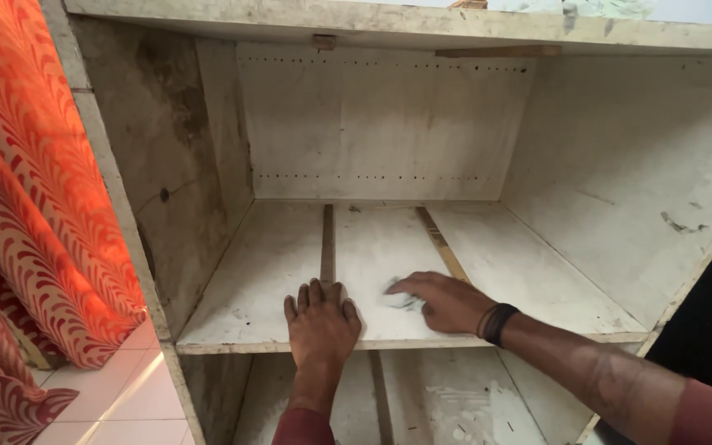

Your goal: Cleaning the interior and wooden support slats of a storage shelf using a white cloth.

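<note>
Shelf board (488, 272) of the dusty white cabinet (620, 165) lay under both hands in the head view. On its front edge, the left hand (320, 325) rested flat with fingers spread and holding nothing, seemingly braced for support. Just beside it, the right hand (442, 301) pressed down on a small greyish wad (401, 298), perhaps a cloth; its fingers lay extended over it, not clenched. An orange patterned curtain (35, 181) hung at the left.
</note>
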